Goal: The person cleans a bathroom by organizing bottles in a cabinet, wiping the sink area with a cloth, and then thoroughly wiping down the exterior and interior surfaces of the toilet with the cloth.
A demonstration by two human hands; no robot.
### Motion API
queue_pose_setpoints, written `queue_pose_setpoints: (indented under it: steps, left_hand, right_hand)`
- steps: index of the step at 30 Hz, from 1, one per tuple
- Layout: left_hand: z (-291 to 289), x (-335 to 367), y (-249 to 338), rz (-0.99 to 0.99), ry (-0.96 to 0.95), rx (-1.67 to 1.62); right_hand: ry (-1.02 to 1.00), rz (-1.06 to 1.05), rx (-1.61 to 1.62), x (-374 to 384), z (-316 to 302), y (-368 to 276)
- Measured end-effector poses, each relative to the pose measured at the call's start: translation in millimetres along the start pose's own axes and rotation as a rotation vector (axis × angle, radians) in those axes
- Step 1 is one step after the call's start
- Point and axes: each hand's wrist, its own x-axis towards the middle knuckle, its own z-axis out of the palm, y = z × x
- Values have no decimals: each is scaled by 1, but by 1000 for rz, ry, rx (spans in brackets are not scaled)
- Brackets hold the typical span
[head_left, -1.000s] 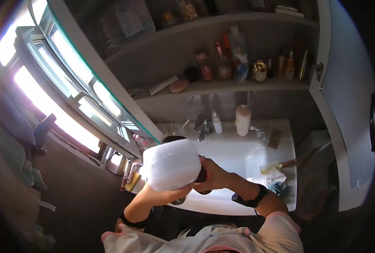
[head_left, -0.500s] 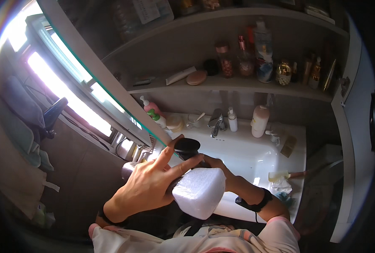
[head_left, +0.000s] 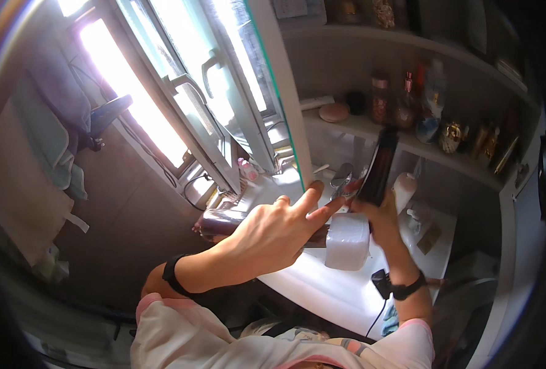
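Bathroom: bright window [head_left: 137, 92] at left, white washbasin [head_left: 303, 280] below an open wall cabinet whose lower shelf [head_left: 439, 156] carries bottles and jars. Left hand [head_left: 260, 240]: back up, fingers spread toward the right hand, lying across a dark glossy cylinder [head_left: 220, 224]; palm side hidden, grip cannot be told. Right hand [head_left: 380, 218]: closed around the lower end of a dark elongated piece [head_left: 380, 166], which tilts up in front of the shelf. White block [head_left: 348, 241]: between the hands, over the basin; its support is hidden.
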Motion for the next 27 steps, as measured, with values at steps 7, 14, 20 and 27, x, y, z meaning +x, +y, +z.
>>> queue_pose_setpoints:
  steps: [7, 14, 20, 27]
  left_hand:
    - [2, 8, 0, 11, -15, -38]
    - [3, 9, -1, 33, 0, -121]
    - [-8, 9, 2, 11, -85, -147]
    - [-8, 12, 4, -35, -135, -149]
  right_hand:
    - [27, -281, -244, 67, 0, -56]
    - [-272, -570, -270, 135, 29, -71]
    - [-299, -692, -492, 214, 62, -59]
    - [-312, -709, -403, 270, 85, -29]
